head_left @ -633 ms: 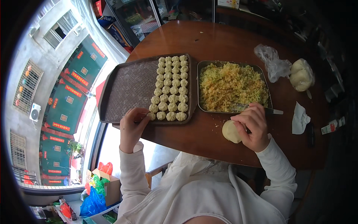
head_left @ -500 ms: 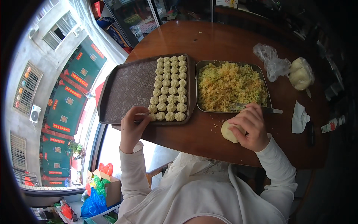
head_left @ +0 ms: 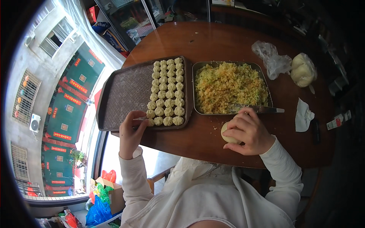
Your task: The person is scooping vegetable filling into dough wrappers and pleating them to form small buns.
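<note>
Rows of small pleated dumplings (head_left: 168,102) fill the right part of a dark brown tray (head_left: 123,91). At the tray's near edge my left hand (head_left: 132,131) has its thumb and fingertips closed at the side of the front-left dumpling (head_left: 150,122), partly covering it. My right hand (head_left: 249,133) is wrapped over a pale, smooth ball of dough (head_left: 229,135), pressing it on the table. Just beyond it is a rectangular metal pan (head_left: 195,100) heaped with yellow-green and orange crumbly filling (head_left: 230,85). A flat metal spreader (head_left: 266,109) lies across the pan's near right corner.
Toward the right of the wooden table (head_left: 228,41) are a crumpled clear plastic bag (head_left: 270,59), bagged pale dough (head_left: 303,70), a white paper piece (head_left: 303,116), a black stick-like item (head_left: 316,131) and a small box (head_left: 338,121). A window is at the left.
The view has shifted slightly, moving the tray and pan left in the picture. My right hand has turned further over the dough ball. My left fingertips stay by the same dumpling.
</note>
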A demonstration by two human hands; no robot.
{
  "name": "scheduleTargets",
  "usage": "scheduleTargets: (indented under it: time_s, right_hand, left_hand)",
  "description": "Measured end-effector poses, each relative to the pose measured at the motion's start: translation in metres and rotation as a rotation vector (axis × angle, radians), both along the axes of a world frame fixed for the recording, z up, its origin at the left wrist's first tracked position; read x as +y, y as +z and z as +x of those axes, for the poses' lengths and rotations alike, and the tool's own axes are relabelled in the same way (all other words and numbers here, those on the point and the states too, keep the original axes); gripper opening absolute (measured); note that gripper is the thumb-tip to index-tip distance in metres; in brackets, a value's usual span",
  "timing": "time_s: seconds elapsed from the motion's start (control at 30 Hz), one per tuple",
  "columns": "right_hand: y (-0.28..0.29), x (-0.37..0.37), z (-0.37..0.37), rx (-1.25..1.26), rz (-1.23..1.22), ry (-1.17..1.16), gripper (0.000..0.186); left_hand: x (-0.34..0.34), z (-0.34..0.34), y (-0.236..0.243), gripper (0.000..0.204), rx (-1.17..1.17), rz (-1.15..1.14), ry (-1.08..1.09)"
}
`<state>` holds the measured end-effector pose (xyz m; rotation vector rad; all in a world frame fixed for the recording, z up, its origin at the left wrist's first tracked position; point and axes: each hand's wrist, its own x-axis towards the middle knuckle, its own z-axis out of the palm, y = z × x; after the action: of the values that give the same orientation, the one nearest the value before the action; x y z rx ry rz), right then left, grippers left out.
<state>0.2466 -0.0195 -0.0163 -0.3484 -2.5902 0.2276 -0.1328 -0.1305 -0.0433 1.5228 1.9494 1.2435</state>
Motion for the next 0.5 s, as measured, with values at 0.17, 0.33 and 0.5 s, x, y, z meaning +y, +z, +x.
scheduleTargets:
  time_s: [0.17, 0.33, 0.5]
  right_hand:
    - [0.011, 0.001, 0.005, -0.045, -0.022, 0.025, 0.028]
    - [0.016, 0.003, 0.011, -0.096, -0.038, 0.026, 0.030]
    - [0.021, 0.003, 0.011, -0.103, -0.056, 0.046, 0.032]
  left_hand:
    - [0.000, -0.001, -0.002, 0.023, -0.029, 0.004, -0.015]
    - [0.000, 0.000, -0.002, 0.026, -0.007, 0.003, 0.001]
    - [0.004, 0.016, 0.009, 0.029, 0.198, 0.073, 0.041]
